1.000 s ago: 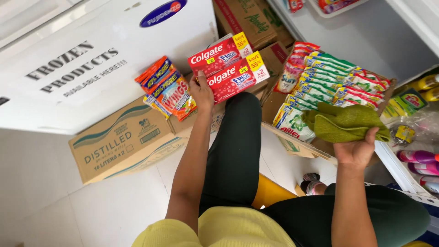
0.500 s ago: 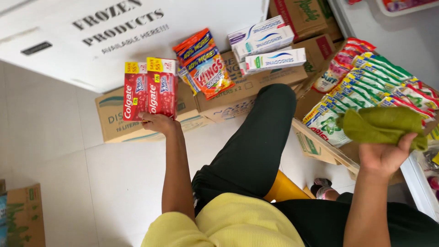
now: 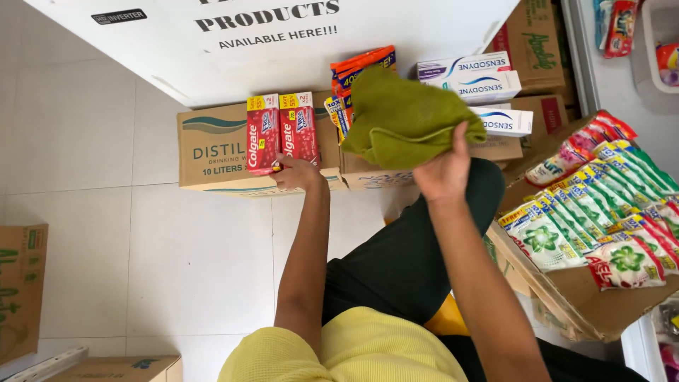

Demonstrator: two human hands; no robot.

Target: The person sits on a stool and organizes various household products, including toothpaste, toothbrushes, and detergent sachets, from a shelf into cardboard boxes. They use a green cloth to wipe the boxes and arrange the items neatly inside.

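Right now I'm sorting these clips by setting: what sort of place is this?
Probably a small grocery shop or its stockroom. Red toothpaste boxes under the left hand lie on cardboard cartons, rows of sachets fill an open box, and a white freezer stands behind. The right hand holds a green cloth.

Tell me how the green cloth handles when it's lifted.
Probably floppy: the green cloth bunches and droops in folds from the right hand. Likely light, since a few fingers pinching one edge carry it. Looks textured rather than slick, so it should not slip easily, and it should drape over the red boxes the left hand holds rather than push them.
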